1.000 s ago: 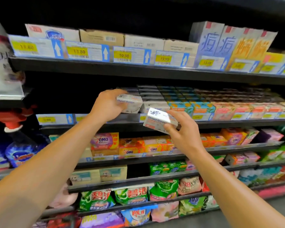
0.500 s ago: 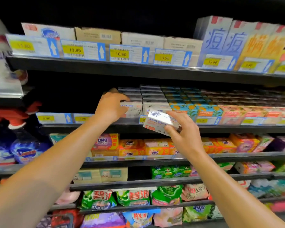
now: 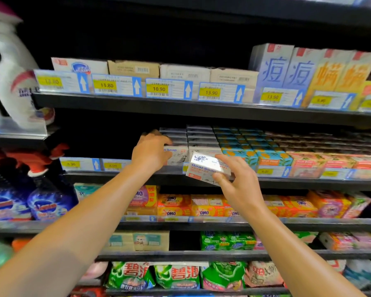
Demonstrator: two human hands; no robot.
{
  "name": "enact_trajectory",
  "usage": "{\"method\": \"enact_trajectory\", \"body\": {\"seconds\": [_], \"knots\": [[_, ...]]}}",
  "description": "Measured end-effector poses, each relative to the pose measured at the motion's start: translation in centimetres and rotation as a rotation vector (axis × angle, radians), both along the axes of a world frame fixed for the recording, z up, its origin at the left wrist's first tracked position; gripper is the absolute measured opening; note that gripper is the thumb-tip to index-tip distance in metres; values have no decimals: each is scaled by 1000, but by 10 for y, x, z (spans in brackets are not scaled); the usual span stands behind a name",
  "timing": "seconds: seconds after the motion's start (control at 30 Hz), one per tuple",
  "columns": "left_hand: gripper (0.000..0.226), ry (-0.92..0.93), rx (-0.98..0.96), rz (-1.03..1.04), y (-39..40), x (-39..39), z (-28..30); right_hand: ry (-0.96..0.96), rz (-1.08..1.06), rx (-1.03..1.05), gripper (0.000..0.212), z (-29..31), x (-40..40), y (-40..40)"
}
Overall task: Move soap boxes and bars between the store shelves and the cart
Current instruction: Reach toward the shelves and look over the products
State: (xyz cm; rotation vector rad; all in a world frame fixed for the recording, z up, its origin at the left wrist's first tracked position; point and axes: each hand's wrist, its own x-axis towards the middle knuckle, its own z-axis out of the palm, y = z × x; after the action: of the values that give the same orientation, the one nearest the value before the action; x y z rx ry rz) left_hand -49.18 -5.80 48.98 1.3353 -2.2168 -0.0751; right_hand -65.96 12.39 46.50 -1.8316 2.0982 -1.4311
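Observation:
My left hand (image 3: 150, 151) grips the left end of a white Goat Soap box (image 3: 177, 154) that sits at the front of the left white row on the second shelf (image 3: 120, 176). In front of that shelf's edge, my right hand (image 3: 237, 183) holds a second white Goat Soap box (image 3: 206, 168) tilted in the air, thumb under it and fingers along its right end. More white boxes are lined up behind, with teal (image 3: 240, 155) and pink (image 3: 304, 162) Goat Soap boxes to the right.
The top shelf (image 3: 180, 108) carries cardboard cartons and tall blue and orange boxes behind price tags. Orange OMO soap packs (image 3: 174, 207) fill the shelf below my hands. Green soap bags (image 3: 176, 275) lie lower down. Spray bottles (image 3: 47, 202) and a white jug (image 3: 15, 78) stand at left.
My left hand has pushed its box deeper onto the shelf, in line with the white row. My right hand and its box have held almost the same place while the view tilted up.

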Motion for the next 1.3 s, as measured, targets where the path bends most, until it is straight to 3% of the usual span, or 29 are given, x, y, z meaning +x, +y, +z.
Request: {"method": "enact_trajectory", "body": {"seconds": [0.67, 1.3], "knots": [[35, -59, 34, 58, -4, -8, 9, 68, 21, -24, 46, 1, -12, 11], [36, -125, 23, -51, -37, -14, 9, 54, -41, -17, 46, -5, 4, 4]]}}
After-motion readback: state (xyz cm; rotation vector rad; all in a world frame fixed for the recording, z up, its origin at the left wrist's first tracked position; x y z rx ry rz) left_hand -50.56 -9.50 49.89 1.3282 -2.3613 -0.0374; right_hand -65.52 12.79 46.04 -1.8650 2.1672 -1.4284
